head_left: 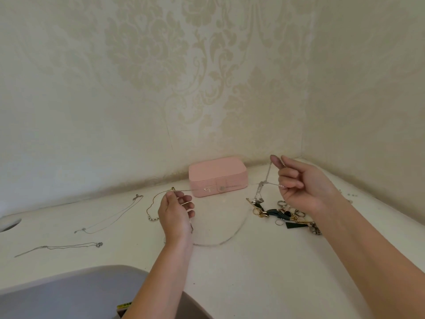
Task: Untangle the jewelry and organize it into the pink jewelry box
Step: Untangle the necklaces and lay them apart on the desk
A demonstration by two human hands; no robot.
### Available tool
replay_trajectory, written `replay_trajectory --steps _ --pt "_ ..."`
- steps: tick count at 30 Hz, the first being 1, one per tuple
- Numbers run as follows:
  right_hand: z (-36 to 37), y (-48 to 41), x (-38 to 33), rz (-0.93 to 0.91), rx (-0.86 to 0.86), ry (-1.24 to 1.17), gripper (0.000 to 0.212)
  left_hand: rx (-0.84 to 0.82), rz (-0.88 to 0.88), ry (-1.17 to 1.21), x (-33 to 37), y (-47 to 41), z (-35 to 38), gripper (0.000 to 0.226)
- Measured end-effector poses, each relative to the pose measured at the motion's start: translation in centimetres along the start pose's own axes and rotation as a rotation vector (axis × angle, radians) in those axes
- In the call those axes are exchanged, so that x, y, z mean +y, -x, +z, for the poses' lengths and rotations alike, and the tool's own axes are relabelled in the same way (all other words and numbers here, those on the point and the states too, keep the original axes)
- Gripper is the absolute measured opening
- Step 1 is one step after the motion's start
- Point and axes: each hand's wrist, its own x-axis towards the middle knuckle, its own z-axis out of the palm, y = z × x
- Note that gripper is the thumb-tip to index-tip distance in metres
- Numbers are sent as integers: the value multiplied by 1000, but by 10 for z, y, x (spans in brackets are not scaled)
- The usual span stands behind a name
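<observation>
— Nearest the lens, what is being shown?
— A grey rounded surface (69, 293) is being seen at the lower left, against the near rim of the white table (253, 284). Bare tabletop is being left open between the two forearms.
— How are the hands being held?
— The left hand (176, 215) is being held over the middle of the table, and a silver chain (230, 186) is being pinched between its thumb and forefinger. The right hand (305, 187) is being held higher and farther right. The chain is being pinched at its fingertips too, with the other fingers being curled in.
— Where is the chain being carried?
— It is being stretched between both grips, across the front of the pink jewelry box (217, 176). A slack loop (230, 238) is being left lying on the table below, and a gold chain (151, 203) is being trailed from the left pinch.
— What is taking up room at the sides?
— A pile of rings and earrings (287, 215) is being seen just under the right hand. Two silver necklaces (110, 217) are being shown laid out at the left, well apart from the pile and near a cut-out (9, 224) in the table edge.
— And farthest off?
— The box is being seen shut, against the patterned wall (207, 65), beyond both hands.
</observation>
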Motion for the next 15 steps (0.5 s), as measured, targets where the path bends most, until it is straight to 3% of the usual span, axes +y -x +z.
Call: replay_trajectory --steps 3,7,11,15 --pt "2 -1 3 -26 -20 79 9 19 -29 61 1 -1 -1 32" --pt "0 -2 0 -58 -65 55 10 30 -22 46 -1 -3 0 32" --pt "-1 -2 -1 28 -258 -29 51 -20 60 -89 -4 -1 2 30" --pt "5 2 1 91 -356 -39 54 -133 154 -276 -7 6 6 26"
